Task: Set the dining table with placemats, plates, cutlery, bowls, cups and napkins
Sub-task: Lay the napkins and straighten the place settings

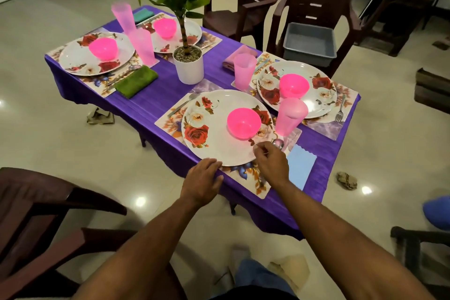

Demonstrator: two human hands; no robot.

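While the table [151, 102] looked nearly set, the left hand [203, 178] rested loose-fingered at the near plate [214, 139] rim; the right hand [270, 161] pinched a spoon [278, 144] beside it. Thin, slippery thing, so probably best held mid-handle.

4 placemats [253, 178] lie on the table [151, 102], each bearing a plate [219, 146] with a bowl [243, 123] on it; a plant pot [188, 66] stands between them.
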